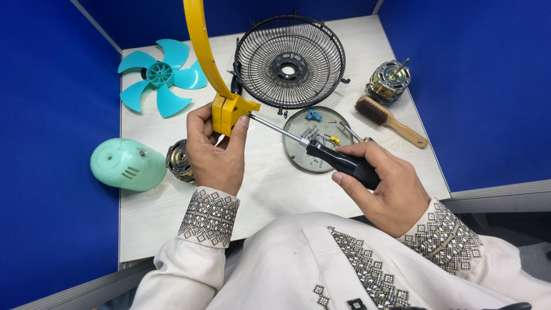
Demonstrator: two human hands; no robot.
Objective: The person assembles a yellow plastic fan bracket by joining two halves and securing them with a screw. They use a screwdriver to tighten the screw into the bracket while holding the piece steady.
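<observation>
A yellow ring (205,51) is gripped at its clamp block by the left hand (213,150), above the table (258,189). A screwdriver (321,154) is clenched in the right hand (387,186), its tip set against the clamp. Behind lie a grille (290,60), a dish (298,150) of screws, a brush (390,120) and two motors (389,81); a blade (158,74) and a green cover (127,165) lie at left.

Bench (270,189) layout: fan blade (159,74) at 10 o'clock, wire fan guard (290,60) at 12, motor (388,81) at 2 with brush (390,120) just in front of it. Round plate (298,150) right of centre, small screws and clips in it. Motor housing (127,164) at 9, second motor (179,162) touching its right side. Left hand (215,155) holds ring clamp (229,112) above centre; right hand (384,186) at 4 holds screwdriver (321,150), tip at the clamp, shaft crossing over the plate.
</observation>
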